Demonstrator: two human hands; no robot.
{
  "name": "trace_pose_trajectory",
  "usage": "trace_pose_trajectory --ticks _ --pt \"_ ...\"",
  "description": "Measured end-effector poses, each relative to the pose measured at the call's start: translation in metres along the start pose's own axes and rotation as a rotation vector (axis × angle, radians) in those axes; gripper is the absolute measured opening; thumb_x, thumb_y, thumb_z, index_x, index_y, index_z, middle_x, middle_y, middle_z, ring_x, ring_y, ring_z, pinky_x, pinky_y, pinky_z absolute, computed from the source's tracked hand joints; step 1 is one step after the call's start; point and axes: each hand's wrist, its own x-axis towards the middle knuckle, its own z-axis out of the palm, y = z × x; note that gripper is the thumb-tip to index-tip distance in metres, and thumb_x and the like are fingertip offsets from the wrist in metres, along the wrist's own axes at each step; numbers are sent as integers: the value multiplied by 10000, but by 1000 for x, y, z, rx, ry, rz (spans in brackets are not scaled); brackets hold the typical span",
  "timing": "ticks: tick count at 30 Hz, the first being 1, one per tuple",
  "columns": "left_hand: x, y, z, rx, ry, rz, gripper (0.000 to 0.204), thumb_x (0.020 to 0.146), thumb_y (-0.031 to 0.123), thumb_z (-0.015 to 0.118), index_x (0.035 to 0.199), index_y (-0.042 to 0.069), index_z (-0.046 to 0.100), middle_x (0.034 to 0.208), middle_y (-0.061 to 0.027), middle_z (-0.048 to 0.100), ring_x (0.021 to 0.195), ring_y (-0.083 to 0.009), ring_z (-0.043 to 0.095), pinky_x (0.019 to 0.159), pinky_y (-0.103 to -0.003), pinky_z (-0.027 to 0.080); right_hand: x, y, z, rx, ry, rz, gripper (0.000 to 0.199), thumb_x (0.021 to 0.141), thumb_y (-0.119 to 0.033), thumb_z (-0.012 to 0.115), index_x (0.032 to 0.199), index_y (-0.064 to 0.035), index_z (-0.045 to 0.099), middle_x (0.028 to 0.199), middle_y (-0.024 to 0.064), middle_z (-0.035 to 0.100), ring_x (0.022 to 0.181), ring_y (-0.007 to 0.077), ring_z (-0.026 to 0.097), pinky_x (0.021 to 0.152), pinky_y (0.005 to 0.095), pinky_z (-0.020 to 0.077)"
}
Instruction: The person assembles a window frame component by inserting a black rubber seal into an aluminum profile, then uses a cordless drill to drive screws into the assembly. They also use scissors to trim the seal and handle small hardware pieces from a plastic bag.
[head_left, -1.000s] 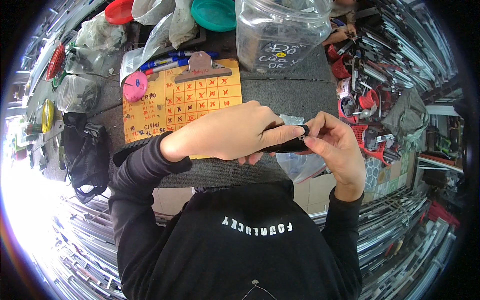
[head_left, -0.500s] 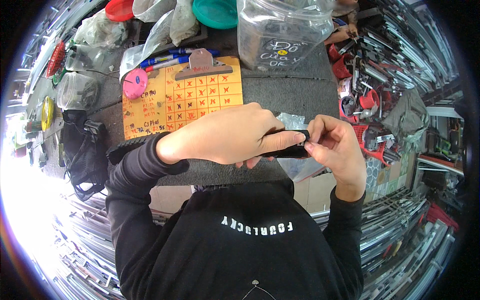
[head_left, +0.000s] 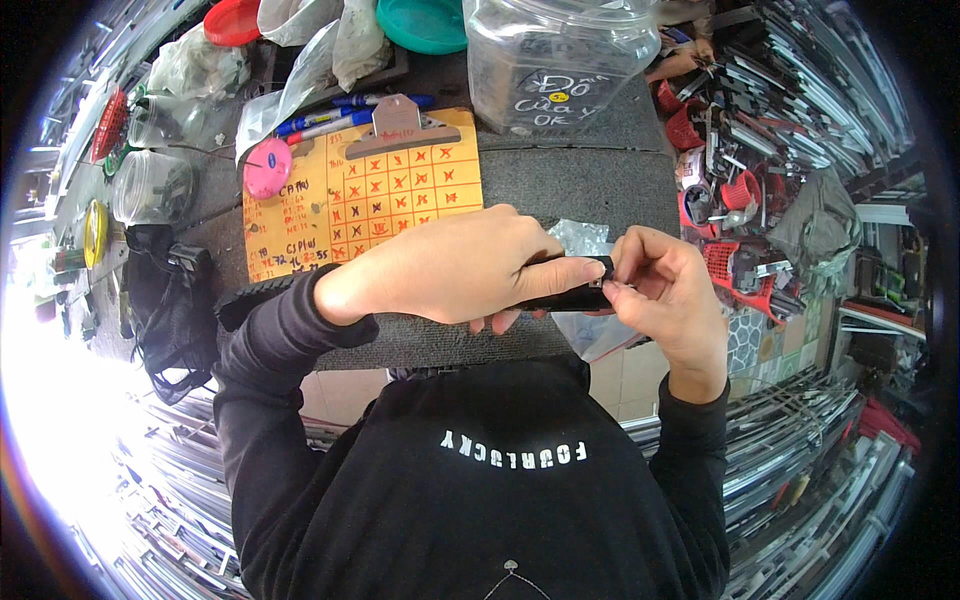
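My left hand (head_left: 450, 265) is wrapped round a black elongated part (head_left: 568, 299), its thumb lying along the top near the right end. Most of that part is hidden under the palm. At the part's right end, the thumb and fingertips of my right hand (head_left: 672, 305) are pinched together. Whatever sits between them is too small to make out. Behind and below the two hands lies a clear plastic bag (head_left: 592, 335) on the dark work surface.
A yellow clipboard sheet (head_left: 410, 190) with a marked grid lies to the left, with pens (head_left: 325, 122) and a pink disc (head_left: 267, 168). A large clear jar (head_left: 560, 70) stands at the back. Red baskets (head_left: 740, 195) and metal profiles (head_left: 830, 110) fill the right side.
The view has shifted slightly. Both hands stay at the black part, and the right fingertips have moved only a little at its end.
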Motion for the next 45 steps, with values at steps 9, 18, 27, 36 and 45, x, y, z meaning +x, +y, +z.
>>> trace_pose_trajectory --ticks 9,18,27,36,45 --pt "4 -54 -15 38 238 -173 531 1076 433 446 908 -18 672 631 -63 622 546 -156 618 551 -319 475 -36 -48 -21 -547 120 -317 150 837 2 698 985 11 670 1019 112 701 966 196 682 857 313 533" --pt "19 -141 -14 1 409 -134 611 1068 526 411 908 -11 655 613 -48 594 513 -133 579 518 -286 481 -30 16 3 -1158 -110 -461 212 852 -113 714 1029 3 728 995 117 721 991 290 659 888 388 510" --pt "12 -153 -14 -375 362 -244 621 1047 552 450 898 -12 661 616 -35 606 516 -109 586 535 -275 489 -3 31 21 -1518 -116 -202 256 854 -92 617 1083 1 683 1082 160 716 940 321 692 783 418 557" --pt "10 -150 -10 -346 365 -225 579 1046 522 480 1065 -7 716 607 -43 613 543 -117 611 559 -275 502 36 73 12 -1637 -50 -273 59 767 -77 660 809 -38 674 857 146 680 790 308 722 637 434 576" --pt "9 -147 -13 -373 338 -225 566 1068 491 441 906 -16 634 645 -51 631 549 -129 607 545 -277 497 28 76 3 -1505 -46 -372 175 775 -113 625 929 -31 629 774 144 639 700 352 662 595 455 521"
